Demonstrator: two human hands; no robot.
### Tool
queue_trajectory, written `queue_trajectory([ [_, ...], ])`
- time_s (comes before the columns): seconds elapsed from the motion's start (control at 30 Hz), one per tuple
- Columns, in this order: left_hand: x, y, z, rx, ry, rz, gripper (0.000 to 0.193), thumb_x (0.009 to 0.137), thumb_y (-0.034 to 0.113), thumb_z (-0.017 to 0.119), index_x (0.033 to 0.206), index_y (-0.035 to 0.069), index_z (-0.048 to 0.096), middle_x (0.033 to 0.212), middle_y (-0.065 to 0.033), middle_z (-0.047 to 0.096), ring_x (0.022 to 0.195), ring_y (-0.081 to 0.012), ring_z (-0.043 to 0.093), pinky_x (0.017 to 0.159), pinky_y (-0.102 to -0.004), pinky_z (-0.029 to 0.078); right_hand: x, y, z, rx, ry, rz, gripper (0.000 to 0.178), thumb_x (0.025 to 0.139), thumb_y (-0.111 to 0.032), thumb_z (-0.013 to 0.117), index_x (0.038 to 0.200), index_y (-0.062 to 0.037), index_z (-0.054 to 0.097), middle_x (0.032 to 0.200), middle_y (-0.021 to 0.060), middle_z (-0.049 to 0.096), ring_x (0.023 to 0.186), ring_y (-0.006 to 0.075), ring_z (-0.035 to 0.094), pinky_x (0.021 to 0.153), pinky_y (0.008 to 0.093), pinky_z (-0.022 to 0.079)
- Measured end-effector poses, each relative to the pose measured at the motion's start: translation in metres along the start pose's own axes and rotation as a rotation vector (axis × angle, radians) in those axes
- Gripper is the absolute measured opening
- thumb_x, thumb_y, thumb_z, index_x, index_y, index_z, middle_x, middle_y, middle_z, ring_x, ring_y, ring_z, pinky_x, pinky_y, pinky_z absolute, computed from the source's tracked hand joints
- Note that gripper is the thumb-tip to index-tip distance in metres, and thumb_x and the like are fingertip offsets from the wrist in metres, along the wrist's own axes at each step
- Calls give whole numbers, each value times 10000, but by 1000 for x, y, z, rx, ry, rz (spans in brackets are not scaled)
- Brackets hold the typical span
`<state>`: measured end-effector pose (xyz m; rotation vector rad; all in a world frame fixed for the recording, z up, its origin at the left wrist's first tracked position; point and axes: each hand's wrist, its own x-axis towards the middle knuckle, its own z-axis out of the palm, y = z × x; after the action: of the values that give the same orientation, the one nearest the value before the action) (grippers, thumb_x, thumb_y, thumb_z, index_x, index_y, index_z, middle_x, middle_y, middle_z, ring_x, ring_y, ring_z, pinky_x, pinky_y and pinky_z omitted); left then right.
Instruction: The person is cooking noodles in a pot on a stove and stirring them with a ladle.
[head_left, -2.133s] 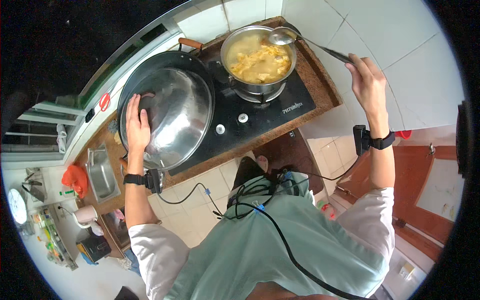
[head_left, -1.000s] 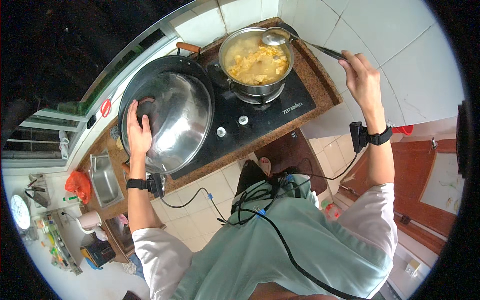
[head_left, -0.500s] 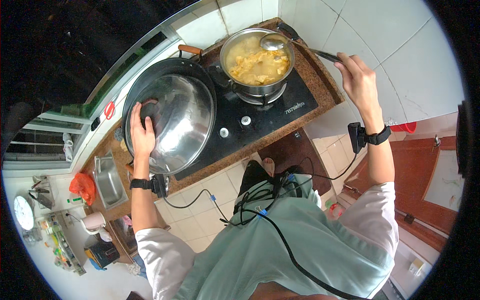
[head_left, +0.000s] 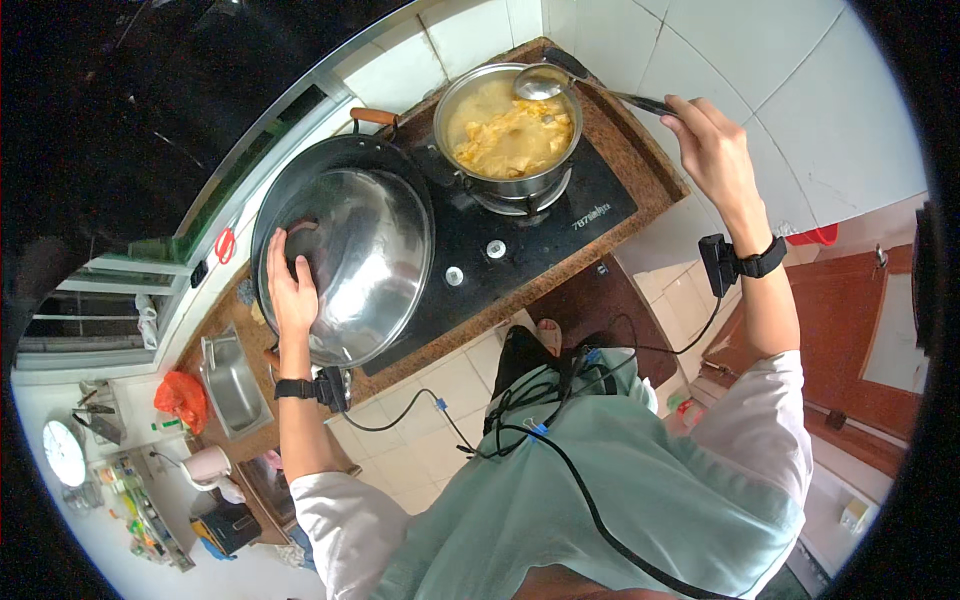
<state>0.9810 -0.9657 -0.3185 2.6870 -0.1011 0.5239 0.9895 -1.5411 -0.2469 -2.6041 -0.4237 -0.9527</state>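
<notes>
My right hand (head_left: 715, 150) pinches the dark handle end of a metal ladle (head_left: 540, 83). The ladle's bowl is at the far right side of a steel pot (head_left: 512, 187), over or touching the soup. Yellow, egg-like pieces (head_left: 510, 140) float in the pale broth. At the left, a shiny domed lid (head_left: 375, 265) lies over a black wok (head_left: 300, 180). My left hand (head_left: 290, 295) rests against the lid, fingers stretched and thumb apart, beside its brown handle (head_left: 302, 225). Its fingertips do not visibly wrap round that handle.
The pot stands on a black glass gas hob (head_left: 540, 225) set in a brown counter (head_left: 500, 310). Its dark side handle (head_left: 563, 62) points to the wall. A sink (head_left: 232, 385) and an orange plastic bag (head_left: 182, 400) are at the left. Cables (head_left: 560, 470) hang across my front.
The whole view has shifted slightly. Both hands keep their places on the ladle and lid; the ladle's bowl stays at the same side of the pot.
</notes>
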Motion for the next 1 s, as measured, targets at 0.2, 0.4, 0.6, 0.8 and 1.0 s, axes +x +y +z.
queue_trajectory([
  [0.2,3,-3,-1,-1,4,8,481,959,76,495,1431,-14,461,1504,-206,457,1406,-367,415,1184,-411,304,0,2,3,0,-4,5,192,900,-102,699,1074,-22,690,842,147,647,720,349,651,652,416,521],
  [0.4,2,1,1,-2,10,-1,481,958,76,494,1430,-15,464,1497,-214,462,1401,-369,420,1188,-413,300,1,4,3,5,18,-5,186,898,-100,703,1070,-30,695,835,144,645,707,344,649,637,411,518],
  [0.6,1,-2,2,16,15,26,484,964,85,491,1438,-3,460,1499,-212,459,1403,-368,417,1192,-414,294,1,6,4,1,21,-20,178,898,-102,705,1061,-31,700,816,141,637,691,341,642,626,414,511],
  [0.8,1,-1,2,24,11,17,481,970,96,488,1441,5,460,1503,-204,457,1409,-366,408,1194,-412,291,2,5,1,-13,26,-38,180,895,-100,708,1062,-33,701,814,138,635,682,341,636,620,415,507],
  [1.0,-1,-3,1,16,10,15,482,969,95,492,1441,5,457,1502,-203,458,1407,-365,412,1190,-410,296,7,0,-1,-21,15,-48,178,896,-107,707,1058,-34,699,819,136,636,687,344,638,622,415,507],
])
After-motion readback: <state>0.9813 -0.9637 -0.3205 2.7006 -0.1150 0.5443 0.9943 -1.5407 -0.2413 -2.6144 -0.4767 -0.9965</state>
